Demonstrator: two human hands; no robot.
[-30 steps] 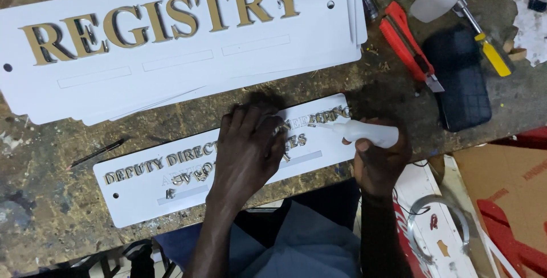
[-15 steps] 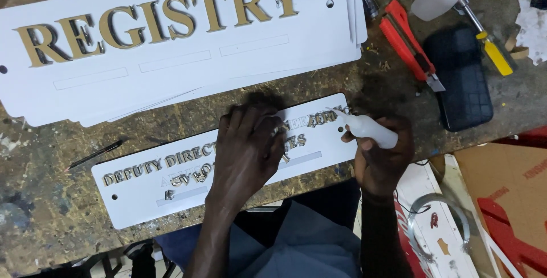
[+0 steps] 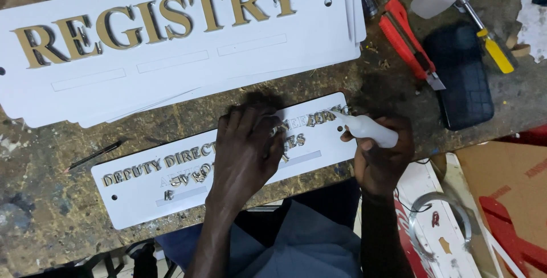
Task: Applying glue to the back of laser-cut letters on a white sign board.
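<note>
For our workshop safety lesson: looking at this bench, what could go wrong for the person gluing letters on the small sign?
1. The left hand presses on loose letters on the small sign; a slip could shift them.
2. The glue bottle in the right hand might drip where it is not wanted.
3. The red utility knife lies close by with its blade out.

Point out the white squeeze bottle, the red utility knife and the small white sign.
white squeeze bottle (image 3: 373,130), head view, middle of its body.
red utility knife (image 3: 405,41), head view, red handle.
small white sign (image 3: 142,198), head view, bare lower left part.
</note>
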